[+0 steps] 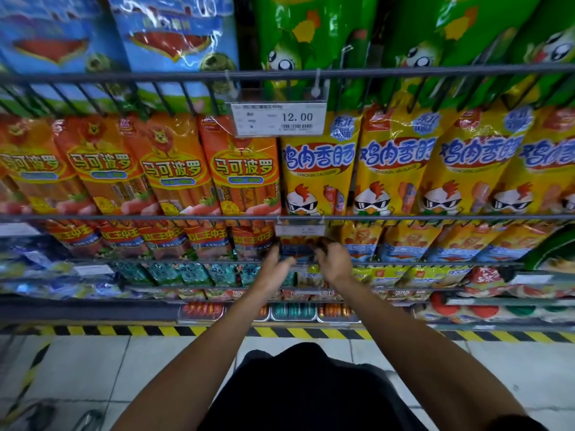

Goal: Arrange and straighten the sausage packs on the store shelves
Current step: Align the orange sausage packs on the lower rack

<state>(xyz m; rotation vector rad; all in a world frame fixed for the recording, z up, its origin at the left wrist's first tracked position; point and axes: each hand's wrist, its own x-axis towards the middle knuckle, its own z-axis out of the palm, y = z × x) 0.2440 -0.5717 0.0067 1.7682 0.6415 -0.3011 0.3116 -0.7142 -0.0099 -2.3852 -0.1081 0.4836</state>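
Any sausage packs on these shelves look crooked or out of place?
Yes. The orange packs lean left instead of standing straight like the yellow chicken packs. Both hands hold a pack on the row below.

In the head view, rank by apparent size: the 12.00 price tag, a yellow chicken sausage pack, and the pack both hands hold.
1. yellow chicken sausage pack
2. 12.00 price tag
3. held pack, mostly hidden by the left hand and right hand, so unsure.

Brightly, evenly lit from overhead. White glare streaks on the blue packs (174, 35) and green packs (311, 42). Strong wide-angle bowing of shelf rails (124, 76). Lower shelves (93, 275) smeared, soft at frame edges.
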